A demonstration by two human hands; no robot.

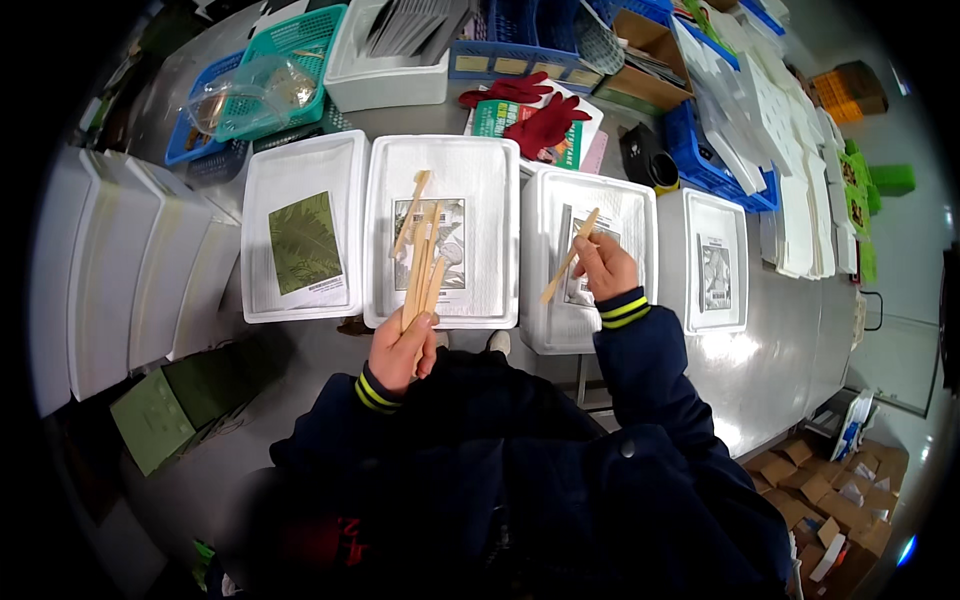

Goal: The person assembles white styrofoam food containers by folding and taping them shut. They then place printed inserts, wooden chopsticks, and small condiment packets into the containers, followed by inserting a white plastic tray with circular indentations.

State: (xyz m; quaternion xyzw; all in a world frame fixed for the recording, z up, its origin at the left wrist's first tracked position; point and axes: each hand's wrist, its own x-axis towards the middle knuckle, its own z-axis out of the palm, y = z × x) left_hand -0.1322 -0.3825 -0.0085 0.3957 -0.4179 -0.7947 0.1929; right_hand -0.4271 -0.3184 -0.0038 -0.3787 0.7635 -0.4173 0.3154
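Observation:
My left hand (400, 352) is closed round a bundle of several flat wooden sticks (424, 262), at the near edge of a white foam box (493, 160). Inside that box another wooden stick (408, 218) lies slanted across a printed card (452, 240), partly behind the bundle. My right hand (608, 268) pinches a single wooden stick (558, 277) over the foam box to the right (640, 200). Below this stick lies a second printed card (577, 290), partly covered by my fingers. Whether the stick touches the card I cannot tell.
A foam box (257, 190) at left holds a green leaf-patterned card (305, 243); another foam box (738, 235) at right holds a grey card (715, 272). Behind them are red gloves (545, 125), a teal basket (325, 40) and a blue crate (710, 175). Foam boxes (125, 270) stand at far left.

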